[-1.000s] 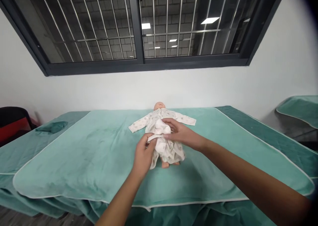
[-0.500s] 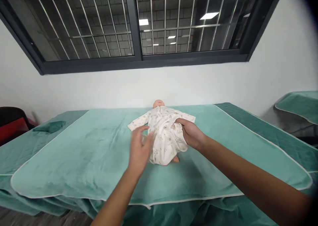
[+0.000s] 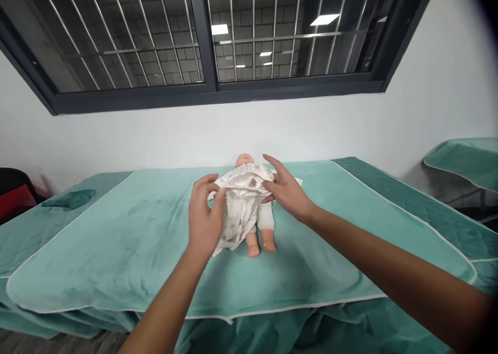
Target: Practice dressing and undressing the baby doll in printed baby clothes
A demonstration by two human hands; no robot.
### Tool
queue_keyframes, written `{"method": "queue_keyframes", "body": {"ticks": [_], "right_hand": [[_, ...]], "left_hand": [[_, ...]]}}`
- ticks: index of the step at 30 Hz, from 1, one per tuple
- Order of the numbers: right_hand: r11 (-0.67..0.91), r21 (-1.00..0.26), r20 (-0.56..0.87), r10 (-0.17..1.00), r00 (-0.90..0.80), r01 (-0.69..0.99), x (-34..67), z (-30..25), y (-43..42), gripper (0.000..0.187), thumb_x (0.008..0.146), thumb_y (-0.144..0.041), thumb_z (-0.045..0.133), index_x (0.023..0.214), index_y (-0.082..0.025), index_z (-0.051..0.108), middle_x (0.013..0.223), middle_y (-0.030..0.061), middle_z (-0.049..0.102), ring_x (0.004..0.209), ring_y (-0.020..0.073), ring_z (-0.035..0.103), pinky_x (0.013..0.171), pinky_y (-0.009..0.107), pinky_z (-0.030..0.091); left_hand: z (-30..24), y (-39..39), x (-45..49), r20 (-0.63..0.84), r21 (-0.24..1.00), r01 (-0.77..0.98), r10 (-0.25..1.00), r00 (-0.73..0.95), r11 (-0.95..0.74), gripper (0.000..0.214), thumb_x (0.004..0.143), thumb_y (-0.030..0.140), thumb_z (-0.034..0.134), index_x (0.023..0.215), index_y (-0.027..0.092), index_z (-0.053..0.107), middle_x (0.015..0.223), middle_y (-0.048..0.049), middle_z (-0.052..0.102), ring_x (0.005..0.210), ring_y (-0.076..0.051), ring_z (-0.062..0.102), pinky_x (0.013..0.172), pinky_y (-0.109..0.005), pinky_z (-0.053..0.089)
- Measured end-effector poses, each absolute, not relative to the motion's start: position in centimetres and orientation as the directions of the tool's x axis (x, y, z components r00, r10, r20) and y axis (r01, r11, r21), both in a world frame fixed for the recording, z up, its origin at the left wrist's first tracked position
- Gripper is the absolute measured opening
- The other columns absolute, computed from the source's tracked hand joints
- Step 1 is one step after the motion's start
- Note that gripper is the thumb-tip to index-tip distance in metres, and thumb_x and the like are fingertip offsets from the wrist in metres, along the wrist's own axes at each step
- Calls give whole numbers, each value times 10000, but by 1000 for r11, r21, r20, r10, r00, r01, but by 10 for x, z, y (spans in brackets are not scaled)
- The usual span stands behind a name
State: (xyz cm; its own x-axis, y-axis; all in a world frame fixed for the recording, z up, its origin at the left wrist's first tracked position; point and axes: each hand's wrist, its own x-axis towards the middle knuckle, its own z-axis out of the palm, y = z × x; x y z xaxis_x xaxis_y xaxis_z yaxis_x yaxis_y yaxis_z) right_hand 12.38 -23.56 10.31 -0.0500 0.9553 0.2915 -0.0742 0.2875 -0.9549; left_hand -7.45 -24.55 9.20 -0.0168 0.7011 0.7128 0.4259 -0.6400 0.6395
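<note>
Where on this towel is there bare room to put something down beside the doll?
Bare towel lies left of the doll, out to the folded dark cloth, and right of it to the towel's edge. The middle is crowded: left hand and right hand hold the garment over the doll.

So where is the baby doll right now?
In the head view the doll lies face up mid-frame on the light green towel, head toward the white wall, between the left hand and the right hand.
</note>
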Motion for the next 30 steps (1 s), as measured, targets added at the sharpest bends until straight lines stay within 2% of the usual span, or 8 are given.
{"method": "queue_keyframes", "body": {"ticks": [4,8,12,15,19,23,27,30], "right_hand": [[403,-898,337,888,-313,175,134,111,-238,394,849,-271,546,1233,-301,628,1105,18,658,742,133,633,619,274,548],[494,-816,289,798,-529,299,136,135,-240,294,898,-421,530,1022,-223,708,898,19,681,721,137,605,641,259,490],[617,-684,322,734,-598,389,140,165,-231,315,838,-488,615,941,-206,714,869,7,647,798,156,579,701,256,444],[680,-590,442,723,-530,435,141,184,-223,270,807,-459,657,848,-202,727,945,23,606,865,163,561,777,274,429],[704,-641,605,709,-363,305,131,197,-221,218,803,-397,660,847,-191,714,1072,33,579,939,166,542,788,280,426],[649,-749,593,747,-301,133,115,198,-222,228,811,-384,648,771,-160,641,777,-15,562,752,129,526,681,250,409],[605,-796,579,770,-267,16,111,197,-219,299,799,-441,675,738,-157,604,681,-31,526,673,105,505,610,217,385],[497,-868,444,787,-428,13,116,195,-216,349,773,-501,691,814,-156,658,722,-8,602,670,120,546,585,224,403]], "left_hand": [[117,-235,-81,582,805,197,809,-79,-559,179,899,387,552,922,215,506,842,-5,573,790,-146,567,706,-246,457],[145,-220,-85,566,823,123,820,-88,-555,191,861,373,605,872,211,504,733,26,489,627,-101,466,576,-199,381],[174,-208,-92,539,842,23,839,-69,-539,158,853,340,600,874,218,503,712,31,482,567,-94,445,518,-192,353],[190,-206,-98,495,865,80,869,31,-495,175,847,374,603,867,211,544,678,28,504,530,-99,443,477,-194,334],[202,-220,-95,430,824,264,857,286,-502,238,774,396,691,816,170,630,690,4,578,580,-114,494,490,-188,343],[203,-235,-82,315,811,322,828,464,-489,228,659,328,783,761,163,661,730,-4,634,713,-178,587,555,-211,416],[200,-232,-76,398,831,250,845,358,-497,225,756,367,700,786,148,657,712,-6,619,632,-149,569,526,-217,409],[197,-220,-76,510,849,53,842,174,-525,162,806,316,636,844,159,625,734,5,595,669,-139,588,585,-220,455]]}}
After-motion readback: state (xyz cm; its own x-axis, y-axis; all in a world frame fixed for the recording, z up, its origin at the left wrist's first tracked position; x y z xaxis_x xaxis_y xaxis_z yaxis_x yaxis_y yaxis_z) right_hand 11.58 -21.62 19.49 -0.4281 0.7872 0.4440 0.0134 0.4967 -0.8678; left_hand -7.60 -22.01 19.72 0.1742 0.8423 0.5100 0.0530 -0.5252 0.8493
